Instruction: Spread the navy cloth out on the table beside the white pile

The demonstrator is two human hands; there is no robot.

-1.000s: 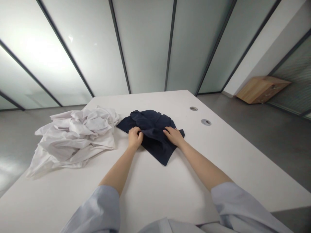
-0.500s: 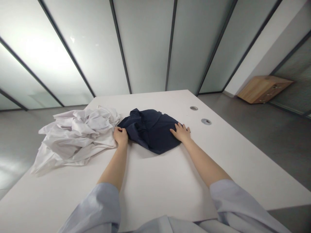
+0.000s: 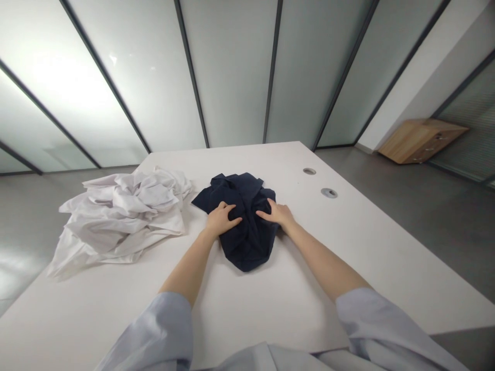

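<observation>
The counter (image 3: 247,314) runs across the lower middle of the view, with a bunched garment (image 3: 245,247) on it near the centre. The left hand (image 3: 221,219) lies on the garment's 9 o'clock side and the right hand (image 3: 276,215) on its 3 o'clock side. A heap of crumpled cloth (image 3: 124,216) sits just beside the garment at 9 o'clock, overhanging the counter's edge. Two round grommets (image 3: 309,171) are set into the counter at the garment's 2 o'clock. A glass partition (image 3: 232,72) stands behind the counter at 12 o'clock, and a wooden cabinet (image 3: 421,140) stands beyond the floor (image 3: 425,221) at 2 o'clock.
</observation>
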